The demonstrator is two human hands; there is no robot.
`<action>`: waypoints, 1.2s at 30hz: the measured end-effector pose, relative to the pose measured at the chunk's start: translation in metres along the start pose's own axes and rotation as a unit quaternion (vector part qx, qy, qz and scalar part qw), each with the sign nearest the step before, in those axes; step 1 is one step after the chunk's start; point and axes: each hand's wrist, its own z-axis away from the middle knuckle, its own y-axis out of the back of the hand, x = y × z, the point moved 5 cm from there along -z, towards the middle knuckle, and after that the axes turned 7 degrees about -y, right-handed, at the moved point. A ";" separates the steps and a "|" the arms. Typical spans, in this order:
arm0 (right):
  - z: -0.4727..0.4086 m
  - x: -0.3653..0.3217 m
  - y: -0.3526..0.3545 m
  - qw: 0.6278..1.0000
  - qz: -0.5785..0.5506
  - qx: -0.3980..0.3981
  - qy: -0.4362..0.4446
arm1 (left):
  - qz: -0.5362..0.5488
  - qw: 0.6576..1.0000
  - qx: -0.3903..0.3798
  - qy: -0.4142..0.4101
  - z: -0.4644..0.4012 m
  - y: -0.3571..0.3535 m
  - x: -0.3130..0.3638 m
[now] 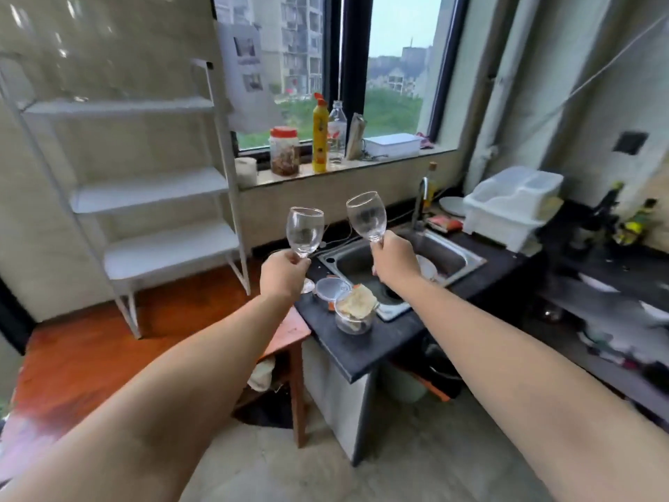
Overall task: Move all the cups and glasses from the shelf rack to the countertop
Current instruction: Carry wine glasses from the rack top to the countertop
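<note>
My left hand (pixel 283 275) grips the stem of a clear wine glass (pixel 304 231), held upright above the left end of the dark countertop (pixel 365 347). My right hand (pixel 394 264) grips the stem of a second clear wine glass (pixel 366 216), tilted slightly left and raised over the steel sink (pixel 449 259). The white shelf rack (pixel 152 190) stands at the left against the wall, and its visible shelves hold nothing.
A glass jar with crumpled paper (pixel 355 313) and a small lidded container (pixel 331 288) sit on the counter's left end. A white dish rack (pixel 512 206) stands right of the sink. Bottles and a jar line the window sill (pixel 347 168). A wooden stool (pixel 289 335) stands beside the counter.
</note>
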 end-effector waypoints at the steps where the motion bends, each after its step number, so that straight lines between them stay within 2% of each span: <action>1: 0.006 0.026 0.005 1.000 0.008 0.006 -0.021 | 0.000 1.000 -0.022 0.001 0.012 -0.019 0.002; 7: 0.067 0.176 0.044 0.987 0.024 0.016 -0.156 | -0.025 0.986 -0.162 -0.024 0.080 -0.137 0.028; 11: 0.114 0.274 0.089 0.968 0.015 0.054 -0.245 | -0.040 0.967 -0.246 -0.048 0.138 -0.214 0.059; 20: 0.251 0.475 0.254 0.913 0.046 0.119 -0.387 | -0.035 0.919 -0.379 -0.106 0.295 -0.390 0.180; 27: 0.326 0.578 0.367 0.861 0.063 0.179 -0.471 | -0.023 0.878 -0.456 -0.143 0.397 -0.500 0.276; 36: 0.323 0.669 0.449 0.835 0.033 0.213 -0.507 | -0.017 0.839 -0.502 -0.206 0.428 -0.627 0.375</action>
